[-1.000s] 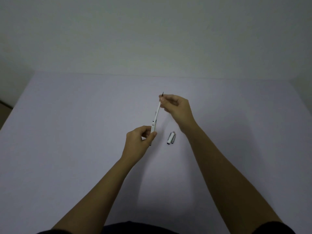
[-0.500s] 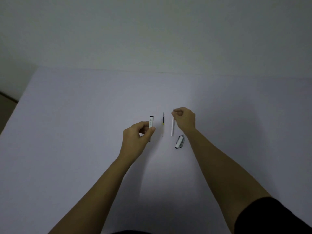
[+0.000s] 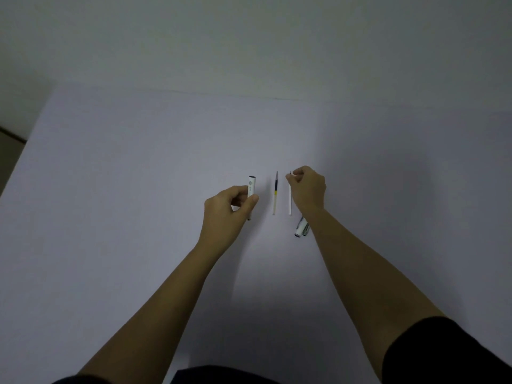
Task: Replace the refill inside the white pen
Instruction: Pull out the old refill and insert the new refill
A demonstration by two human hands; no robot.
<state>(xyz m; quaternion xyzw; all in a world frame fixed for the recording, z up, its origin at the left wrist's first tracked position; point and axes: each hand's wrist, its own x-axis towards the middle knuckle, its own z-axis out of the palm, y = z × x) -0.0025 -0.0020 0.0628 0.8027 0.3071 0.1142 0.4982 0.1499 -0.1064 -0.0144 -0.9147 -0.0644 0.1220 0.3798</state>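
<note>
While the left hand (image 3: 228,209) pinches the white barrel (image 3: 251,189), its long axis runs from 6 to 12 o'clock, open dark end up at 12. Two refills lie parallel on the table (image 3: 110,189) at its 3 o'clock, tips toward 12: a dark-and-yellow refill (image 3: 275,195) lies free, and a white refill (image 3: 290,202) has its tip end pinched by the right hand (image 3: 309,187). One cap (image 3: 300,230) lies at the wrist's 7 o'clock.
</note>
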